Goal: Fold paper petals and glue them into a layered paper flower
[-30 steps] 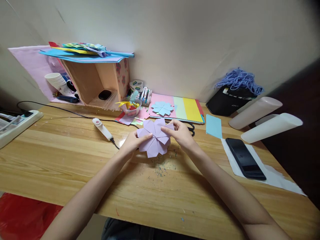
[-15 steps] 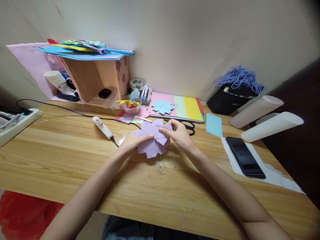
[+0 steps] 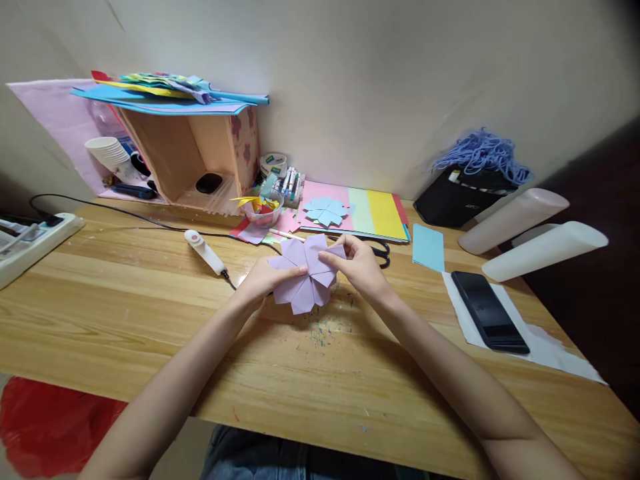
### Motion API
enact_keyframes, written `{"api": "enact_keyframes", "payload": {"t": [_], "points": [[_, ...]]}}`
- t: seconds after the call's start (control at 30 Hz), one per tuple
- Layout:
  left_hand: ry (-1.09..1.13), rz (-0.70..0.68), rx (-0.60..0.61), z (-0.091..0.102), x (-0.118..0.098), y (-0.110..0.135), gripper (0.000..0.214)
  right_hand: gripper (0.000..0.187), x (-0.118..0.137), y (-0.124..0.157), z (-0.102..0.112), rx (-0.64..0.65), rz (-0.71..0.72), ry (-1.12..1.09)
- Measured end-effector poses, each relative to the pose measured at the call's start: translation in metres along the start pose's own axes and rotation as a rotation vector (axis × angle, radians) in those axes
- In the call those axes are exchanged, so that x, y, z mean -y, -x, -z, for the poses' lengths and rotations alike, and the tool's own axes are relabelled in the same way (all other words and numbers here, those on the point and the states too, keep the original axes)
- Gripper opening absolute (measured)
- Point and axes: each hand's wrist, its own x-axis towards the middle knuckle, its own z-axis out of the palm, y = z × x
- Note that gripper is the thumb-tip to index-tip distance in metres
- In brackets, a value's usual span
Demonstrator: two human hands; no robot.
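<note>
A purple paper flower (image 3: pixel 302 290) with several petals is held up over the desk (image 3: pixel 150 320). My left hand (image 3: pixel 265 280) grips it from the left, thumb on its front near the centre and the other fingers hidden behind. On the right, my right hand (image 3: pixel 357 265) pinches a petal between thumb and fingers. Beyond the hands, a light blue paper flower (image 3: pixel 326 211) lies on a stack of coloured paper (image 3: pixel 385 213). Black scissors handles (image 3: pixel 383 253) show just past my right hand.
To the left are a white corded tool (image 3: pixel 204 252), a power strip (image 3: pixel 40 247) and an open box (image 3: pixel 190 153). A small tub of paper scraps (image 3: pixel 263 212) stands behind. Rightward lie blue paper (image 3: pixel 428 247), a phone (image 3: pixel 487 310), white tubes (image 3: pixel 545 252) and a black yarn holder (image 3: pixel 445 200).
The view has shifted very slightly. Both hands keep the same grip on the purple flower, which has barely moved.
</note>
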Motion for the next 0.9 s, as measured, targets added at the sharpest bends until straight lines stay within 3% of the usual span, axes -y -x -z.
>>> {"api": "enact_keyframes", "payload": {"t": [0.3,0.43,0.57,0.7,0.9], "points": [[-0.046,-0.052,-0.072,0.0,0.001,0.0,0.044,0.026,0.001,0.001,-0.003,0.002,0.044,0.046],[0.006,-0.08,-0.094,0.002,-0.004,0.002,0.044,0.027,0.007,-0.002,0.003,0.179,0.11,0.068],[0.102,-0.124,-0.089,0.004,-0.007,0.002,0.045,0.042,0.014,-0.002,0.01,0.328,0.277,0.285],[0.149,-0.091,-0.051,0.002,-0.006,0.002,0.044,0.048,0.014,0.0,0.012,0.327,0.347,0.428],[0.174,-0.072,-0.041,0.0,-0.004,0.002,0.043,0.056,0.009,-0.003,0.012,0.329,0.368,0.294]]}}
